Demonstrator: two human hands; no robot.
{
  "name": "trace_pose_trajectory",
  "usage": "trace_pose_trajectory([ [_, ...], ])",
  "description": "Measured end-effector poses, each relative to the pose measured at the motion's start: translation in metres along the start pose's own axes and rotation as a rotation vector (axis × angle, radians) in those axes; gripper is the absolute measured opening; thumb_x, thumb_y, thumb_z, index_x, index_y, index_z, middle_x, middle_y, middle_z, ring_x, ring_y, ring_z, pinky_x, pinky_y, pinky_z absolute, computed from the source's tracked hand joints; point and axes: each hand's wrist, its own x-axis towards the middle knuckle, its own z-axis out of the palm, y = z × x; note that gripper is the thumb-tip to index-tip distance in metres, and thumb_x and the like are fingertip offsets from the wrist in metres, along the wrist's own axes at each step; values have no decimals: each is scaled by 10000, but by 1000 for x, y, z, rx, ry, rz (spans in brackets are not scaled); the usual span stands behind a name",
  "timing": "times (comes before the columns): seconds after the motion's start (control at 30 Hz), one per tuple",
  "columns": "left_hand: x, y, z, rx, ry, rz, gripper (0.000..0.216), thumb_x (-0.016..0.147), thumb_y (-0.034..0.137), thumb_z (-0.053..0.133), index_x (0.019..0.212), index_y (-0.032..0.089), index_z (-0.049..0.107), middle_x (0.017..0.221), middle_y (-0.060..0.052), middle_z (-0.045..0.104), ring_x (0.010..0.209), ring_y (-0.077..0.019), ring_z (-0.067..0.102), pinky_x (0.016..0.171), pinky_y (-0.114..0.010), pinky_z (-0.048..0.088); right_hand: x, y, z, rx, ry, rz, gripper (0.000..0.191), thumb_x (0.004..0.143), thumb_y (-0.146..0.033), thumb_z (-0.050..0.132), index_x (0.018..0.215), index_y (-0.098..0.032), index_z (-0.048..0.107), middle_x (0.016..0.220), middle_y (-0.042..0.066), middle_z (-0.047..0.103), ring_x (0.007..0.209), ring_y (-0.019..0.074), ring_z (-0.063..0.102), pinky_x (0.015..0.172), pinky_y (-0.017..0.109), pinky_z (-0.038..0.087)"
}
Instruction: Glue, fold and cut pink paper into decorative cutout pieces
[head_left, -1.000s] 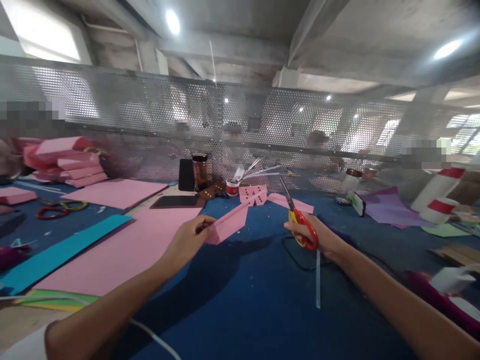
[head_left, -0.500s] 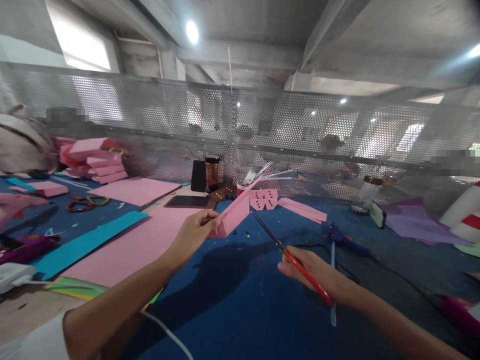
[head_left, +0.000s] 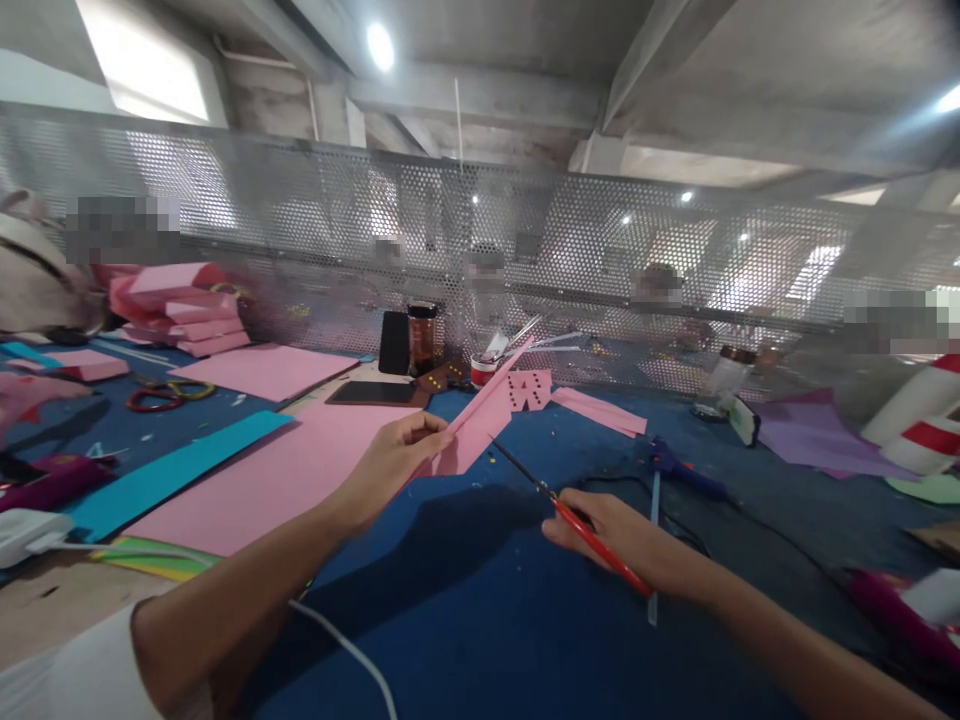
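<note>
My left hand (head_left: 394,465) is closed in a pinch on a folded pink paper piece (head_left: 480,420), held up above the blue table cover (head_left: 480,620). My right hand (head_left: 615,540) grips red-handled scissors (head_left: 559,505), seen nearly edge-on. Their dark blades point up and left, and the tips reach the lower edge of the pink piece. A large pink sheet (head_left: 277,480) lies flat under and left of my left forearm.
A teal strip (head_left: 172,470), stacked pink sheets (head_left: 180,310), a dark phone (head_left: 394,342), a jar (head_left: 421,340) and a small red cup (head_left: 484,372) lie toward the back. A glue gun (head_left: 686,470) and purple paper (head_left: 810,430) are at right. Perforated metal screen (head_left: 525,250) closes the far side.
My right hand swung the scissors from upright at the right down and left, so the blades now meet the pink piece. My left hand raised the piece slightly.
</note>
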Motion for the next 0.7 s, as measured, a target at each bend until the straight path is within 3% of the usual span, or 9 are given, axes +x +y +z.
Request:
trace_pose_trajectory([
  [0.43,-6,5,6,31,-86,1,305,829,418,646,1044,211,710,817,5,686,721,-169,573,649,-255,398,-6,-15,-2,6,-21,23,467,923,-642,496,779,-199,467,705,-21,509,605,119,429,543,245,290],
  [0.7,-10,9,9,54,-85,13,296,824,411,649,1010,190,712,795,0,678,700,-160,566,624,-250,384,-5,-15,-2,8,-18,16,475,929,-651,471,789,-197,470,716,-18,517,609,119,443,548,248,302],
])
